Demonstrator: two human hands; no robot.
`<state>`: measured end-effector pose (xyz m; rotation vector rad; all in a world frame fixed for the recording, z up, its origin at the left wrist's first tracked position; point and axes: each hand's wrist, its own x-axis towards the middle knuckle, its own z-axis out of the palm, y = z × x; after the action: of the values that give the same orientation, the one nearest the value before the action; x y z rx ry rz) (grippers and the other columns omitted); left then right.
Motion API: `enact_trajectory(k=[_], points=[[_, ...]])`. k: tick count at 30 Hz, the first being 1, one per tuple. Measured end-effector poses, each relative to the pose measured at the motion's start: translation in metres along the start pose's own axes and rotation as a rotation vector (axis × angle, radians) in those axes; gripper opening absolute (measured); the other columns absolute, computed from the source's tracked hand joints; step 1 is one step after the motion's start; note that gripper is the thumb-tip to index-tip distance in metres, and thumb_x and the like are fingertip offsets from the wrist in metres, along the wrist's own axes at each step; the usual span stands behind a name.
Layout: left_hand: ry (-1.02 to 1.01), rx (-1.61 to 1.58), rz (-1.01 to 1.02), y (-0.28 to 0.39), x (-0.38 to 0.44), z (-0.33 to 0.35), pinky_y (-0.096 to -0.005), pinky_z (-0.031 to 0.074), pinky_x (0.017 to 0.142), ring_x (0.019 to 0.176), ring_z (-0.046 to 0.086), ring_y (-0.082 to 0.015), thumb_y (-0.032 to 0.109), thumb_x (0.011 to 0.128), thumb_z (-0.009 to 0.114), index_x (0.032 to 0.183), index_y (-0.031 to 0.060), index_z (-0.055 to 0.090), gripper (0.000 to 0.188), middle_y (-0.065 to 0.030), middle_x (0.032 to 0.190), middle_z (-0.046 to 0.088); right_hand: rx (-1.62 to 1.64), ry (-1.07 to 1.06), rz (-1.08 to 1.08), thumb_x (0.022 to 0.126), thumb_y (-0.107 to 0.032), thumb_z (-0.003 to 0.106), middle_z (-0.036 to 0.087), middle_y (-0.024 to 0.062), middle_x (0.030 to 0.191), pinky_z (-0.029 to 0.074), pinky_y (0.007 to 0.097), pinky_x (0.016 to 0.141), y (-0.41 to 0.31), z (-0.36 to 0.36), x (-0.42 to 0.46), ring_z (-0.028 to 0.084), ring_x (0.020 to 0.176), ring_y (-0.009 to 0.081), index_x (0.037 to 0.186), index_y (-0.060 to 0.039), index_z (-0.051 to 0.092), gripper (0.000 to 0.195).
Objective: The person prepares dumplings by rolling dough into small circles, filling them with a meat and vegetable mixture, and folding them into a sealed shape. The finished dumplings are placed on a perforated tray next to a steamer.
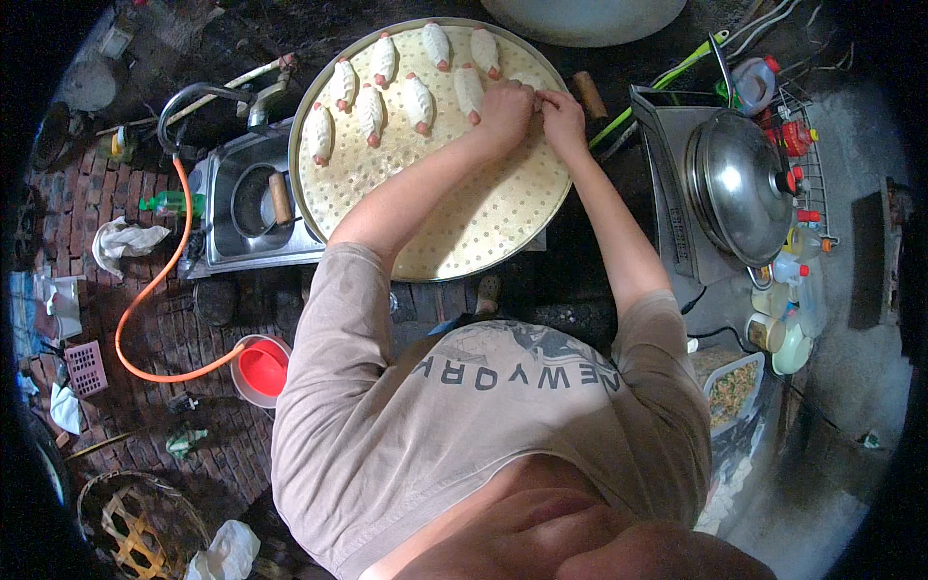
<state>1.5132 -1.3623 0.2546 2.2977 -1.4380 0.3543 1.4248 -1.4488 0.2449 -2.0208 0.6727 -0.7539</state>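
Note:
A large round steamer tray [435, 217] with small holes lies in front of me, on or over the stove area. Several sausages wrapped in pale dough [418, 103] rest on its far and left parts, with red ends sticking out. My left hand [507, 109] is at the tray's far right, its fingers curled at a dough-wrapped roll [527, 80] that it partly covers. Close beside it, nearly touching, my right hand [562, 119] has its fingertips pinched together at the tray's rim side. What lies between the fingertips is too small to tell.
A steel sink [217, 217] with an orange hose [130, 312] stands left. On the right are a lidded wok [747, 188], several bottles [805, 243] and a container of chopped filling [734, 391]. A red basin [262, 367] sits at lower left, a woven basket [138, 522] below it.

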Motion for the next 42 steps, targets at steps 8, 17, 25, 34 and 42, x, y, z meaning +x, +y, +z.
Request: enact_trajectory(k=[8,17,25,34,42], points=[[-0.004,-0.009,0.076,-0.003,-0.005,0.002,-0.0402,0.048,0.076,0.087,0.059,-0.0314,0.013,0.068,0.06,0.09,0.0021,0.062,0.025,-0.0177,0.089,0.06,-0.047,-0.008,-0.06,0.084,-0.006,0.049,0.06,0.0171,0.105,0.045,0.0353,0.084,0.007,0.001,-0.001,0.058,0.097,0.0305,0.104,-0.0008,0.063,0.025],[-0.068,0.202,0.065,0.016,-0.038,-0.004,-0.038,0.041,0.083,0.099,0.047,-0.0305,0.02,0.067,0.063,0.107,-0.0037,0.054,0.047,-0.0147,0.103,0.052,-0.553,-0.116,-0.394,0.084,-0.01,0.046,0.053,0.0174,0.118,0.043,0.0399,0.09,-0.002,-0.007,-0.016,0.048,0.11,0.0341,0.109,-0.007,0.062,0.029],[-0.142,0.135,-0.035,0.02,-0.044,-0.027,-0.0454,0.041,0.08,0.099,0.047,-0.0314,0.021,0.067,0.063,0.106,0.0023,0.056,0.044,-0.0139,0.105,0.05,-0.63,-0.085,-0.437,0.082,-0.01,0.052,0.053,0.014,0.119,0.043,0.0388,0.089,-0.023,-0.025,-0.029,0.047,0.112,0.0311,0.107,-0.008,0.063,0.028],[0.033,0.09,0.241,-0.011,-0.012,0.019,-0.0487,0.033,0.095,0.115,0.039,-0.0387,0.026,0.082,0.049,0.12,0.0003,0.045,0.046,-0.0209,0.125,0.042,-0.312,0.151,-0.191,0.076,-0.002,0.057,0.058,0.0151,0.111,0.045,0.0382,0.088,-0.031,-0.126,-0.167,0.053,0.105,0.0312,0.098,-0.0059,0.065,0.024],[0.197,0.054,0.547,0.016,0.01,-0.047,-0.0491,0.027,0.104,0.127,0.031,-0.0402,0.036,0.092,0.047,0.134,-0.0034,0.033,0.059,-0.0251,0.136,0.034,-0.367,0.688,0.214,0.079,-0.004,0.061,0.063,0.0111,0.095,0.05,0.0336,0.073,-0.026,-0.263,-0.424,0.06,0.084,0.0268,0.099,-0.0028,0.063,0.02]])
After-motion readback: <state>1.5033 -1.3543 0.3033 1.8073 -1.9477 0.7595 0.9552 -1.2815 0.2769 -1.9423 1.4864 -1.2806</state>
